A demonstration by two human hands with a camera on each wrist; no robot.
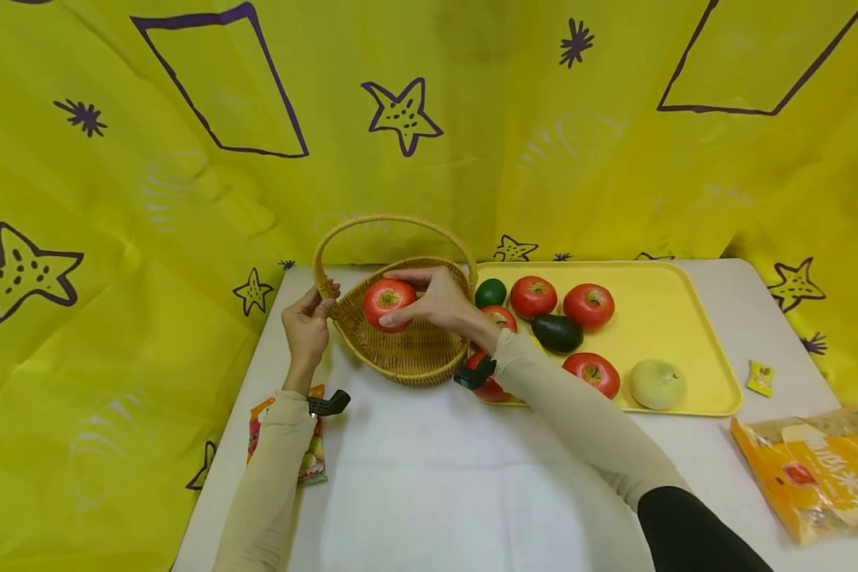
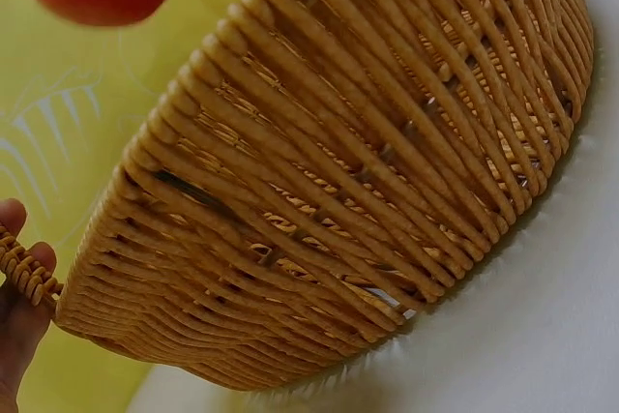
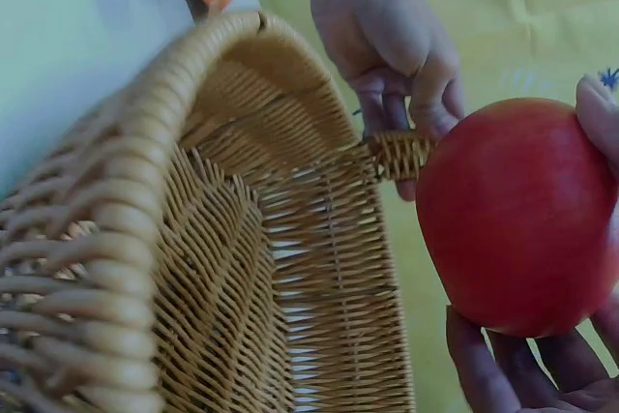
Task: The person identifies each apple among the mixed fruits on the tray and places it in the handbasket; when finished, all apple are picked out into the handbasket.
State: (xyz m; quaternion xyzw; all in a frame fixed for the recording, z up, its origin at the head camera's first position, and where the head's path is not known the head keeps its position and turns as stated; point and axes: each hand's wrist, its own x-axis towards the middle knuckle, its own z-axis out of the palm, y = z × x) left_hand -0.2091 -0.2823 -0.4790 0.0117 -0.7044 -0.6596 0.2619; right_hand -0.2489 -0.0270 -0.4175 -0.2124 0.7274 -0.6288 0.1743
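Note:
My right hand (image 1: 439, 300) holds a red apple (image 1: 388, 305) between thumb and fingers, over the opening of a wicker basket (image 1: 415, 367). Up close in the right wrist view, the apple (image 3: 522, 220) hangs beside the basket's woven rim (image 3: 126, 210), with fingers below it and the thumb at its upper side. With my left hand (image 1: 307, 327) I grip the foot of the basket's arched handle (image 1: 386, 218) on the left. That same grip shows in the left wrist view, where fingers (image 2: 41, 256) pinch the wrapped handle. Bare weave shows inside the basket.
Right of the basket lies a yellow tray (image 1: 658, 318) with several red apples (image 1: 589, 307), an avocado (image 1: 557, 334), a small green fruit (image 1: 490, 292) and a pale round fruit (image 1: 658, 384). Snack bags lie at left (image 1: 313, 461) and right (image 1: 815, 473), beside a small yellow packet (image 1: 761, 378).

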